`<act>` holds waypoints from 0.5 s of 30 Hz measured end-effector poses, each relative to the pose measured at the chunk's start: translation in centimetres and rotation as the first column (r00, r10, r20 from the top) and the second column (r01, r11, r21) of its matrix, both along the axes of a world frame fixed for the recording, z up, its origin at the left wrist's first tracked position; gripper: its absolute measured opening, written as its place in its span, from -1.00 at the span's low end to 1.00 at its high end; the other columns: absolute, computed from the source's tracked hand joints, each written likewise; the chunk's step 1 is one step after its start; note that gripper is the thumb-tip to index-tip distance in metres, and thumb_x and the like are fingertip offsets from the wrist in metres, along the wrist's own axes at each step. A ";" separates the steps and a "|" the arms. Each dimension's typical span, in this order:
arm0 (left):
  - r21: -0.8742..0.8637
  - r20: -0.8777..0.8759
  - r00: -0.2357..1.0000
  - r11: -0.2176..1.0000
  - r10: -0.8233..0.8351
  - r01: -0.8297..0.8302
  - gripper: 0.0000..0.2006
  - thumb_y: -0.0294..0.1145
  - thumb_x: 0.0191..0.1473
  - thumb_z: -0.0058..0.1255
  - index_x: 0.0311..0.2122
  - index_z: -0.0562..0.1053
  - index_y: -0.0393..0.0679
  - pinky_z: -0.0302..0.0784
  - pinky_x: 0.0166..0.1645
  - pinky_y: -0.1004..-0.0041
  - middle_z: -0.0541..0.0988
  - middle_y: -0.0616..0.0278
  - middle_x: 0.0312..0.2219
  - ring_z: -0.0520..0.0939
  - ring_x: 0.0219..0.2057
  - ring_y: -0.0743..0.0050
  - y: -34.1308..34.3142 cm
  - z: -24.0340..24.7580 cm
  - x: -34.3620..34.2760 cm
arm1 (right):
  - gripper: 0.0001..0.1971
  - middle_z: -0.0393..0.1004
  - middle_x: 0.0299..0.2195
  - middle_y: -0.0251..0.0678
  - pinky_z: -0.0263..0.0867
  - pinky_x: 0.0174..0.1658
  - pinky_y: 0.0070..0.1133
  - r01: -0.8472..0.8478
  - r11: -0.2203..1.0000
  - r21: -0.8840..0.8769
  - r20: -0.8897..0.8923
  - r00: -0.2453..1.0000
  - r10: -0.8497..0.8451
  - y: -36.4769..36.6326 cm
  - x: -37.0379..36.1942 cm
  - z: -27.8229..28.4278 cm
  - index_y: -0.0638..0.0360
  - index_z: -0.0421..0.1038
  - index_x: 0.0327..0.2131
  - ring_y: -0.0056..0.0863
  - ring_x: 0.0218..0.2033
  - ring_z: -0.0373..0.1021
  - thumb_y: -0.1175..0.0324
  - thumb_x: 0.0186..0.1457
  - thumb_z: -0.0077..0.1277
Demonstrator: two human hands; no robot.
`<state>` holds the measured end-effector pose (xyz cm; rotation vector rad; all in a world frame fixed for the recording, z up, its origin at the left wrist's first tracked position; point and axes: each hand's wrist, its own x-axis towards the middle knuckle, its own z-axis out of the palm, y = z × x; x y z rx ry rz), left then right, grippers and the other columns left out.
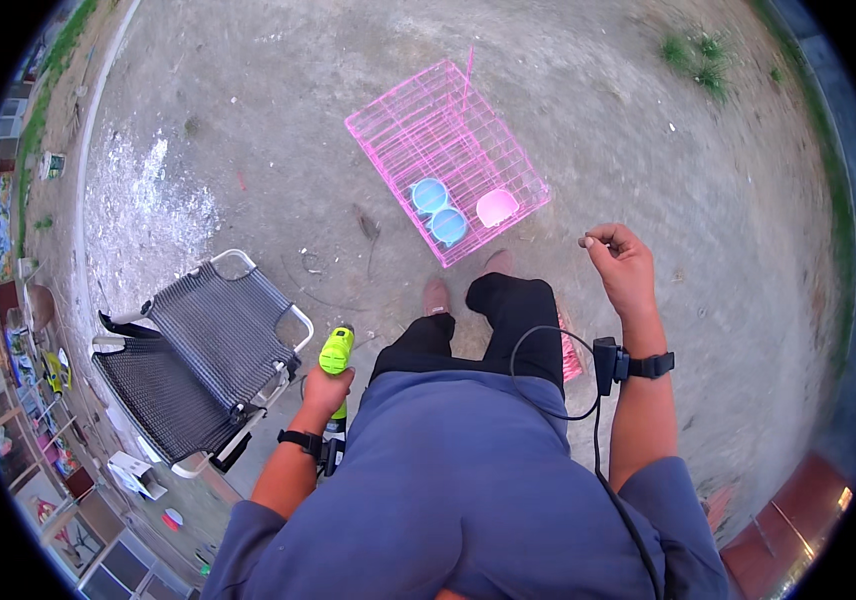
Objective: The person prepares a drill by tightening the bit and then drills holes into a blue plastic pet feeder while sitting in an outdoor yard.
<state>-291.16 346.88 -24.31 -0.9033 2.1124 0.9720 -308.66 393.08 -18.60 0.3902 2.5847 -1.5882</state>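
- Left hand is gripping the green drill near the chair, fist wrapped, presumably for control.
- Right hand is pinching a small dark piece, a fingertip grip likely suiting its slightness.
- Pink cage is resting on the ground beyond the feet.

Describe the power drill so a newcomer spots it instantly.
Find the folding mesh chair on the person's left. Just right of it, the left hand grips the power drill. Its lime-yellow housing sets it apart from the chair's dark mesh.
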 end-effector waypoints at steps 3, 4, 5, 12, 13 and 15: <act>-0.004 0.005 0.996 0.996 0.084 -0.084 -0.68 -0.27 -0.07 0.13 -0.28 0.44 -0.32 0.50 -0.46 0.38 0.57 0.15 -0.59 0.61 -0.61 0.37 1.7 -0.9 -0.3 | -0.81 0.54 -0.39 -0.25 0.33 -0.22 -0.56 -0.045 0.999 -0.015 0.049 0.998 0.045 0.1 -3.2 -0.1 0.25 0.51 -0.34 -0.48 -0.35 0.45 0.34 -0.01 0.11; 0.004 0.002 0.994 0.994 0.107 -0.107 -0.68 -0.27 -0.07 0.13 -0.28 0.44 -0.32 0.50 -0.46 0.38 0.57 0.15 -0.59 0.61 -0.61 0.37 2.5 -1.1 -0.5 | -0.86 0.53 -0.40 -0.32 0.30 -0.25 -0.62 -0.078 0.997 -0.021 0.049 0.996 0.079 0.3 -4.4 -0.4 0.25 0.50 -0.35 -0.57 -0.36 0.42 0.39 0.02 0.09; 0.006 0.001 0.992 0.992 0.123 -0.123 -0.68 -0.27 -0.07 0.13 -0.28 0.44 -0.32 0.50 -0.46 0.38 0.57 0.15 -0.59 0.61 -0.61 0.38 3.2 -1.0 -1.2 | -0.90 0.52 -0.40 -0.39 0.27 -0.27 -0.68 -0.103 0.994 -0.032 0.051 0.993 0.105 0.4 -5.5 -1.0 0.25 0.48 -0.36 -0.66 -0.37 0.39 0.44 0.05 0.07; -0.016 0.000 0.947 0.947 0.322 -0.322 -0.68 -0.27 -0.07 0.16 -0.28 0.45 -0.31 0.50 -0.47 0.40 0.57 0.15 -0.60 0.61 -0.60 0.43 8.2 -3.9 -1.3 | -0.97 0.50 -0.42 -0.44 0.25 -0.25 -0.71 -0.265 0.940 -0.217 0.135 0.945 0.298 1.4 -13.6 -6.7 0.24 0.45 -0.38 -0.73 -0.36 0.36 0.51 0.07 0.04; -0.045 0.018 0.936 0.935 0.353 -0.352 -0.67 -0.26 -0.08 0.16 -0.27 0.45 -0.30 0.51 -0.44 0.38 0.58 0.13 -0.58 0.62 -0.58 0.37 9.2 -4.1 -1.5 | -0.97 0.50 -0.41 -0.43 0.25 -0.24 -0.70 -0.297 0.925 -0.237 0.170 0.925 0.340 1.6 -14.8 -7.7 0.24 0.45 -0.38 -0.71 -0.35 0.37 0.51 0.07 0.04; -0.074 0.052 0.904 0.905 0.423 -0.419 -0.65 -0.24 -0.09 0.18 -0.25 0.45 -0.29 0.53 -0.38 0.33 0.59 0.10 -0.53 0.65 -0.52 0.26 11.1 -6.0 -0.3 | -0.97 0.50 -0.40 -0.41 0.27 -0.21 -0.69 -0.369 0.895 -0.249 0.239 0.873 0.426 1.5 -16.3 -9.4 0.25 0.44 -0.38 -0.69 -0.34 0.38 0.52 0.07 0.04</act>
